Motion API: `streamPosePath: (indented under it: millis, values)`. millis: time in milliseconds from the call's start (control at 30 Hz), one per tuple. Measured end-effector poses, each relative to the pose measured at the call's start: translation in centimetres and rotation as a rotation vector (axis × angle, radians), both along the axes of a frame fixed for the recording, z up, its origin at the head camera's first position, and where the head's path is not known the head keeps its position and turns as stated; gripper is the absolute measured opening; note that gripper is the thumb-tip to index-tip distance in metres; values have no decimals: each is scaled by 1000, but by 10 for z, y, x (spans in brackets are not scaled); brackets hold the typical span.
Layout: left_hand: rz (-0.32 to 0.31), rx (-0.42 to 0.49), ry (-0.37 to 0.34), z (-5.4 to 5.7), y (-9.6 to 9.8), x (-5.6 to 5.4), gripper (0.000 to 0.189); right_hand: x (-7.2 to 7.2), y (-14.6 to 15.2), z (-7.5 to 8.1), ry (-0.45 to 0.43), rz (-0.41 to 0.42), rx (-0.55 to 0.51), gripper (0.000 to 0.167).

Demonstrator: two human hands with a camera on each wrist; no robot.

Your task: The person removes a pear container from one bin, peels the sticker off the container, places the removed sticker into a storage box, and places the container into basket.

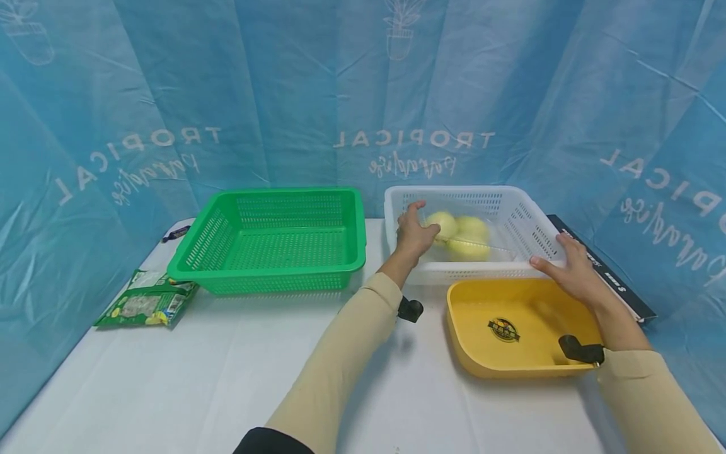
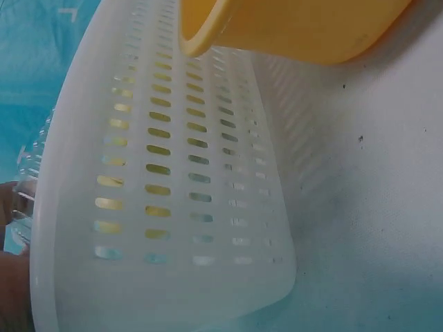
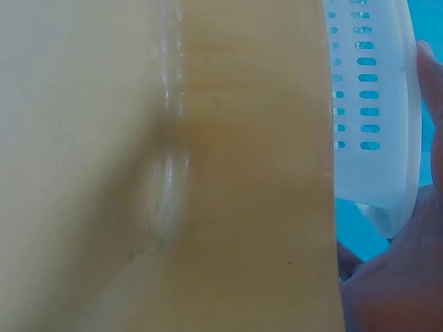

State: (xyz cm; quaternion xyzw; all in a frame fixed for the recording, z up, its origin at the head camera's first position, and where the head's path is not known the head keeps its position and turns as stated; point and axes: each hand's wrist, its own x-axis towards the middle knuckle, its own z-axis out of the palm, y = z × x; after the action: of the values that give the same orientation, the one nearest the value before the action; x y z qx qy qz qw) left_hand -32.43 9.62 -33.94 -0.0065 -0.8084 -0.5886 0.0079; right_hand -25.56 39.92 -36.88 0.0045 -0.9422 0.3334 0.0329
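A white perforated basket (image 1: 454, 272) stands at the back right and also fills much of the left wrist view. Inside it lies a clear plastic pack (image 1: 500, 252) with pale yellow-green round fruits (image 1: 471, 236). My left hand (image 1: 413, 238) reaches over the basket's left front and grips the pack's left end, thumb beside the fruits. Ribbed clear plastic shows at that hand's fingers in the left wrist view. My right hand (image 1: 577, 271) holds the basket's right front corner, thumb at the front rim and fingers along the right side.
A yellow basin (image 1: 471, 343) with a dark logo stands directly before the white basket, under my right forearm. To the left are a green basket (image 1: 272, 277), a green packet (image 1: 144, 302) and a small dark wrapped item (image 1: 176, 234). A long black box (image 1: 615, 284) lies at the right, near the blue curtain.
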Motion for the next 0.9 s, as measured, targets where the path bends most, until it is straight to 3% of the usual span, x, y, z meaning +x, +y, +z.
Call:
streamPosePath:
  millis: [367, 900]
  values:
    - [3, -167, -84, -1, 5, 2, 61, 1, 1, -1, -4, -4, -5, 98]
    - [-2, -248, -134, -1, 7, 4, 63, 0, 1, -1, -6, -7, 2, 98]
